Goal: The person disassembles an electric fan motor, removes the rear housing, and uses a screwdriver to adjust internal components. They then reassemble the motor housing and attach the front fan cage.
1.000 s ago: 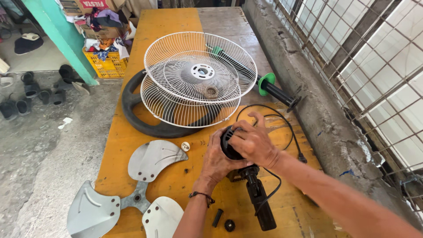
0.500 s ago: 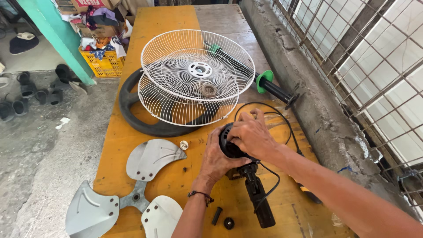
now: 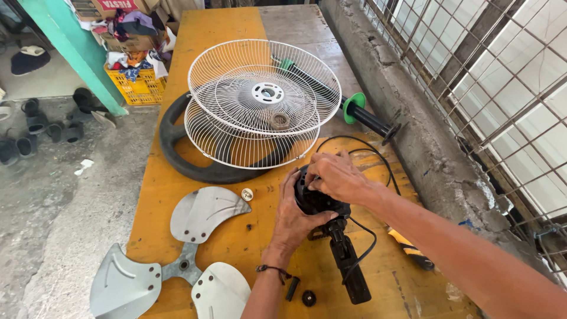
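A black fan motor housing [image 3: 312, 201] on its black neck [image 3: 348, 266] stands on the yellow wooden table [image 3: 224, 35]. My left hand [image 3: 293, 215] grips the housing from the near left side. My right hand [image 3: 333, 176] is closed over its top and far side. A black power cord [image 3: 366, 156] loops behind my hands. Both hands hide most of the motor.
Two white wire fan guards [image 3: 260, 100] lie stacked on a black ring base [image 3: 177, 159]. A grey three-blade fan blade [image 3: 177, 260] lies at the near left, with a small silver cap [image 3: 247, 194] beside it. A black pole with green collar [image 3: 357, 112], small black knobs [image 3: 307, 297], a concrete ledge [image 3: 425, 130].
My hands stay on the motor housing, and my right hand's fingers have shifted slightly over its top. The camera has tilted a little.
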